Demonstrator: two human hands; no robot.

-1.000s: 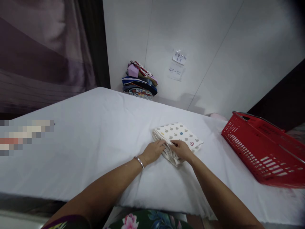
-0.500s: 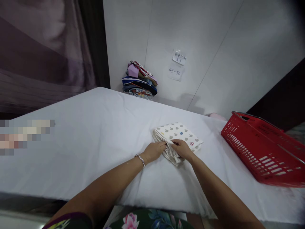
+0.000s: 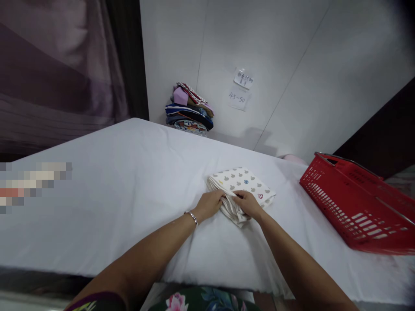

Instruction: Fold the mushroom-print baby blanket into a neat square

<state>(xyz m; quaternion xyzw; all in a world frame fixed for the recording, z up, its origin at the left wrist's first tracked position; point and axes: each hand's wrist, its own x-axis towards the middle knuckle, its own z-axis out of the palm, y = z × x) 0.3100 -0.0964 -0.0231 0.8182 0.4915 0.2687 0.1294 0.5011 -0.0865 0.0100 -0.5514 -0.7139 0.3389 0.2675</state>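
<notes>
A folded white cloth (image 3: 249,181) with small grey, blue, red and yellow figures lies on the white-covered table (image 3: 152,181). Its many layers show along the edge that faces me. My left hand (image 3: 210,204), with a silver bracelet at the wrist, pinches these layers at the near left edge. Close beside it, my right hand (image 3: 249,204) grips the front part of the cloth, its fingers curled over the top layer. The fingertips of both hands are partly hidden in the folds.
A red plastic basket (image 3: 363,203) stands on the right side of the table. Against the back wall rises a stack of folded clothes (image 3: 189,110). Two paper notes (image 3: 238,99) are stuck on the wall. A pinkish curtain (image 3: 61,65) hangs at the left.
My left hand has shifted very slightly along the cloth's near edge, its fingers a little higher over the layers. The right hand keeps its hold, and the cloth stays in place.
</notes>
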